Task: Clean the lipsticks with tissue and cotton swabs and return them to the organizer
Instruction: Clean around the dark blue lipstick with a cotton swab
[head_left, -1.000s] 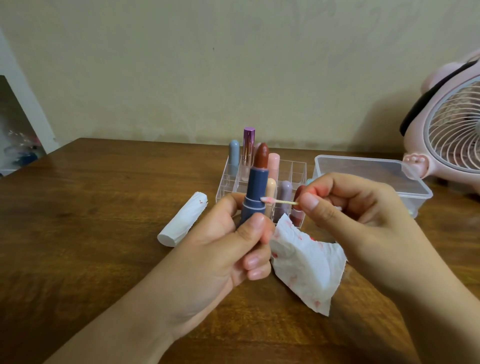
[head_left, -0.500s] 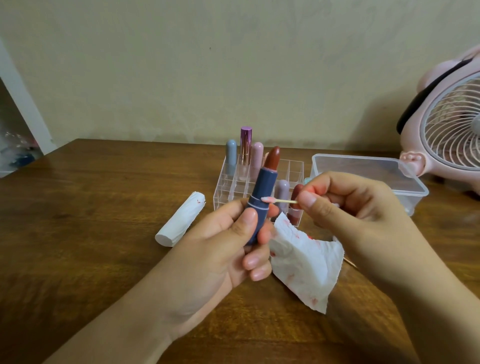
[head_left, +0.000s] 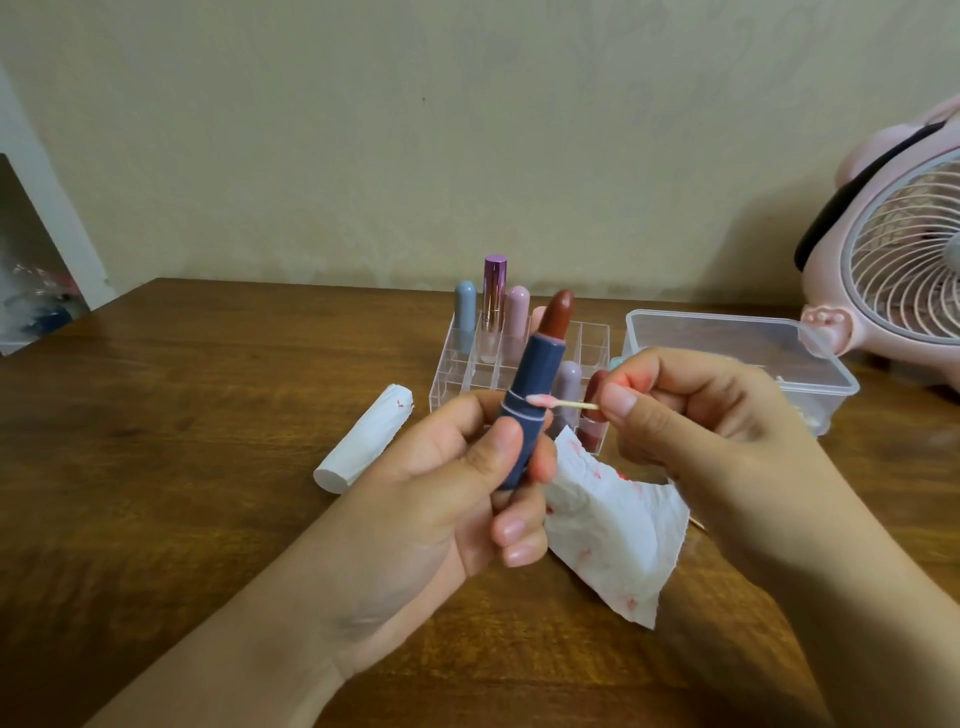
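Wooden table (head_left: 182, 441); navy lipstick (head_left: 535, 395) (brown, uncapped)

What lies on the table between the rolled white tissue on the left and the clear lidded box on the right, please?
In the head view, the clear organizer with capped lipsticks stands between the rolled tissue and the lidded box.

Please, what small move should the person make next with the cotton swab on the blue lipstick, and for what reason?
Probably run the cotton swab a little further along the pale ring on the blue lipstick. The right hand pinches the swab with its pink-stained tip at that ring, the left hand grips the tube tilted, bullet extended, and the stained tissue lies below, ready for a wipe afterwards.
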